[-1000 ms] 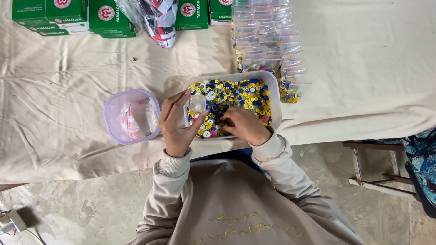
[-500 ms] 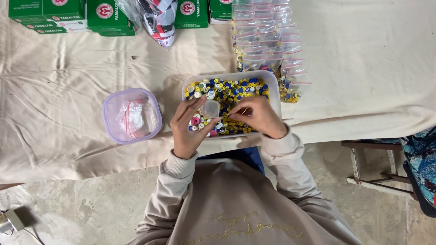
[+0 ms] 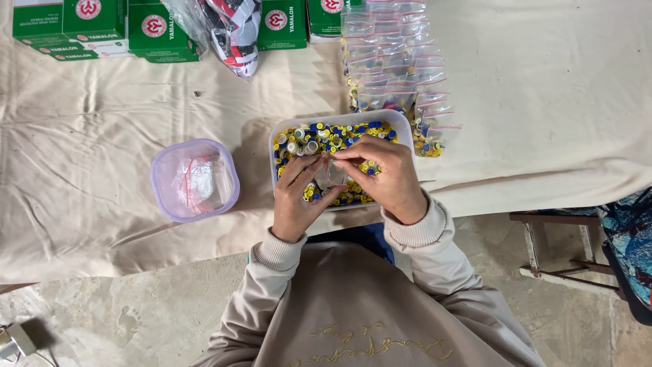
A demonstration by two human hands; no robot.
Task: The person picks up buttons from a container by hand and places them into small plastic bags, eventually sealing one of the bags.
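1. Small clear bag (image 3: 331, 175) sits pinched between both hands, right over the white tub (image 3: 402, 124) of little yellow, blue and white spools (image 3: 319, 136).
2. Left hand (image 3: 297, 197) has its fingers (image 3: 299, 166) narrowed on the bag's left edge; right hand (image 3: 384, 173) has its fingers (image 3: 346, 155) closed on the top edge, so both hold the bag and nothing else.
3. To do this well, I judge the bag's top should be kept level and pressed along its strip from one end to the other, staying above the tub so anything that slips falls back in.
4. Just beyond the fingers lie more spools in the tub; farther out from them a pile of filled clear bags (image 3: 397, 68) rests on the cloth-covered table (image 3: 543, 102).
5. Well to the left of the left hand stands a round lilac container (image 3: 195, 180) with what looks like empty bags inside.
6. Green boxes (image 3: 102, 27) lie at the far edge of the table, well away from both hands.
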